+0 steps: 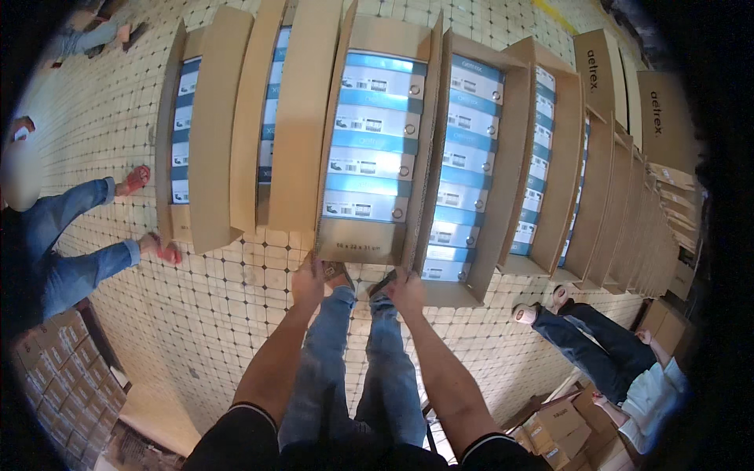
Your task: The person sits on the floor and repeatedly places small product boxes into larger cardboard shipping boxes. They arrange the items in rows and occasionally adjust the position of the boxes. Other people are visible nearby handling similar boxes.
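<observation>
In front of me is an open brown cardboard carton (360, 233), with its long side flaps standing up. Inside it lies a row of several blue-and-white shoe boxes (367, 167), their label ends facing up. My left hand (308, 284) is closed at the carton's near left corner, fingers on the cardboard edge. At the near right corner, my right hand (406, 293) grips the edge in the same way. The fingertips of both hands are partly hidden. Just below the hands my shoes and jeans show.
Open cartons of shoe boxes stand on both sides, including one close right (457, 293) and one left (224, 118). Taller cartons (601, 78) stand far right. People sit left (75, 216) and right (628, 361). Stacked cartons (67, 377) fill the lower left; the floor (251, 290) is tiled.
</observation>
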A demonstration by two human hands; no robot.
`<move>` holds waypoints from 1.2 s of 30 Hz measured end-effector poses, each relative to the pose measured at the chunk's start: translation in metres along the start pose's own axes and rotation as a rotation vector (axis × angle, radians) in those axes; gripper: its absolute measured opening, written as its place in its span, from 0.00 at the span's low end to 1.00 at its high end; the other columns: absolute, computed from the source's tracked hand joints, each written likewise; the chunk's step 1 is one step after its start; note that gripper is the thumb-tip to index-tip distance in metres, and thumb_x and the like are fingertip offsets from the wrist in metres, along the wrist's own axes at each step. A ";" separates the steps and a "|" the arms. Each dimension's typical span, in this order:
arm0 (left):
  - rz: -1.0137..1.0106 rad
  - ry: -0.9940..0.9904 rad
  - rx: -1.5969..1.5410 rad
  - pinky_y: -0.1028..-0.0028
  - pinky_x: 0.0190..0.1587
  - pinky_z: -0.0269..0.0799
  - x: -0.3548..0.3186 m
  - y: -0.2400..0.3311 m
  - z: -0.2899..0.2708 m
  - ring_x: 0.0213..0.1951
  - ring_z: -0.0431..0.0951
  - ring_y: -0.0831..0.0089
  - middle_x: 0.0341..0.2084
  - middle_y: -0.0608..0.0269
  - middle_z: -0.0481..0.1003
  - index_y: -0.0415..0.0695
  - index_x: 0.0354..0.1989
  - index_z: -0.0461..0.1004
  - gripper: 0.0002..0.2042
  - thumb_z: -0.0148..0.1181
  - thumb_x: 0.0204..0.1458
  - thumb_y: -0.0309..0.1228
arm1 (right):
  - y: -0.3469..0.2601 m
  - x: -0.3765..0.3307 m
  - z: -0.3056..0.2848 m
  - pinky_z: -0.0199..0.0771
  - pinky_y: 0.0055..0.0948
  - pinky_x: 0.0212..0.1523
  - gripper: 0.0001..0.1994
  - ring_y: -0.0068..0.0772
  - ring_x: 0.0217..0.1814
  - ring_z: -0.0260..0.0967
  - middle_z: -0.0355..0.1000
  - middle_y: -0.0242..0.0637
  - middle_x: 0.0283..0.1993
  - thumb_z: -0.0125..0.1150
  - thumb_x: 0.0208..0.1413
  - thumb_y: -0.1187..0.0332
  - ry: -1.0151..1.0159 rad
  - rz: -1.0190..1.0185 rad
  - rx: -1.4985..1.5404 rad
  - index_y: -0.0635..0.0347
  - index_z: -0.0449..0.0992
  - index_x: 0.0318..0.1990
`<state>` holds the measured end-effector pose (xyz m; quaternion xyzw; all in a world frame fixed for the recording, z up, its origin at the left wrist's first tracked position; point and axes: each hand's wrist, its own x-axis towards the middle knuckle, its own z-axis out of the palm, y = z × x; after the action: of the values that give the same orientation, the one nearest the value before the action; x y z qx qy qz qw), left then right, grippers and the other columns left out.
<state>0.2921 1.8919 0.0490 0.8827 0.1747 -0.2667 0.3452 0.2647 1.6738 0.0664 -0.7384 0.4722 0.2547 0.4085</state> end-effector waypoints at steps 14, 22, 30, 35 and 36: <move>0.599 0.681 0.344 0.52 0.41 0.72 0.179 0.359 -0.240 0.37 0.77 0.42 0.32 0.40 0.77 0.38 0.37 0.78 0.21 0.49 0.59 0.47 | -0.421 0.060 -0.217 0.71 0.54 0.35 0.24 0.59 0.35 0.73 0.76 0.50 0.32 0.40 0.64 0.46 0.916 -1.065 -0.612 0.54 0.77 0.38; 0.681 0.787 0.314 0.50 0.44 0.71 0.240 0.441 -0.264 0.41 0.77 0.41 0.34 0.37 0.77 0.36 0.33 0.77 0.21 0.51 0.56 0.46 | -0.511 0.087 -0.248 0.71 0.51 0.49 0.23 0.55 0.47 0.74 0.76 0.53 0.43 0.42 0.63 0.50 0.843 -1.052 -0.438 0.58 0.78 0.45; 0.704 0.777 0.273 0.50 0.44 0.72 0.230 0.436 -0.257 0.40 0.77 0.41 0.33 0.36 0.76 0.37 0.36 0.77 0.20 0.51 0.55 0.45 | -0.498 0.092 -0.234 0.69 0.51 0.51 0.21 0.56 0.48 0.71 0.75 0.53 0.41 0.42 0.63 0.52 0.911 -1.162 -0.383 0.58 0.79 0.41; 0.580 0.639 0.251 0.51 0.44 0.73 0.214 0.414 -0.236 0.40 0.77 0.39 0.34 0.35 0.76 0.35 0.37 0.77 0.19 0.53 0.55 0.43 | -0.471 0.100 -0.217 0.68 0.53 0.49 0.17 0.57 0.46 0.71 0.74 0.53 0.43 0.43 0.63 0.58 0.843 -1.129 -0.542 0.60 0.75 0.42; 0.656 0.683 0.325 0.52 0.39 0.73 0.209 0.398 -0.228 0.36 0.77 0.41 0.30 0.38 0.76 0.38 0.36 0.77 0.20 0.51 0.57 0.45 | -0.453 0.099 -0.210 0.71 0.52 0.40 0.18 0.55 0.37 0.72 0.75 0.50 0.34 0.45 0.63 0.53 0.827 -1.145 -0.556 0.56 0.76 0.38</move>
<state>0.7350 1.7991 0.2719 0.9704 -0.0530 0.1364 0.1919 0.7152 1.5475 0.2677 -0.9793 0.0482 -0.1852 0.0654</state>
